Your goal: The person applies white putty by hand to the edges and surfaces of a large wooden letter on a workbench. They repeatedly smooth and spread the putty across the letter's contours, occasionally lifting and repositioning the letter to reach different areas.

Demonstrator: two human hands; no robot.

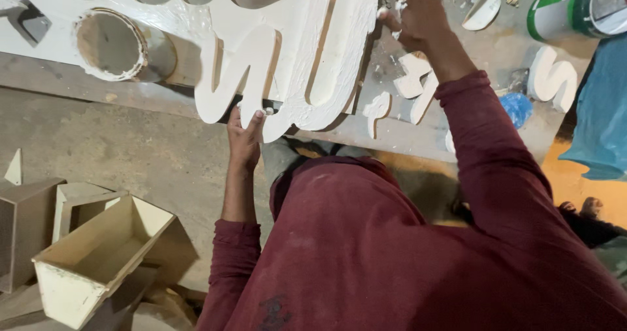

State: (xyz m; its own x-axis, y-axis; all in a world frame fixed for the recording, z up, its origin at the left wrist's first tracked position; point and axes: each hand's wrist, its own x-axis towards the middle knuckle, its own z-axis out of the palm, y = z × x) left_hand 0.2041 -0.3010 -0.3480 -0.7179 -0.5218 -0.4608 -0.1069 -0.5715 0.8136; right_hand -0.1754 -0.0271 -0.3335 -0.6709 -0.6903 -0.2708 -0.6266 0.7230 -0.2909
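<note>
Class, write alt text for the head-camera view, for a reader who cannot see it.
A person in a maroon top steadies a large white cut-out shape on a workbench, left hand gripping its near edge, right hand at its far end. Small white cut-outs lie beside it.

you stood in a sign-making workshop: white cut-out letters (552, 76) lay on a putty-smeared table (59, 63), paint cans (575, 8) nearby, unpainted wooden boxes (98, 256) on the floor.

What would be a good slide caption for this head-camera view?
Left hand steadies a large white cutout shape at its lower edge while the right hand presses near its top, smaller white cutout pieces alongside.
</note>
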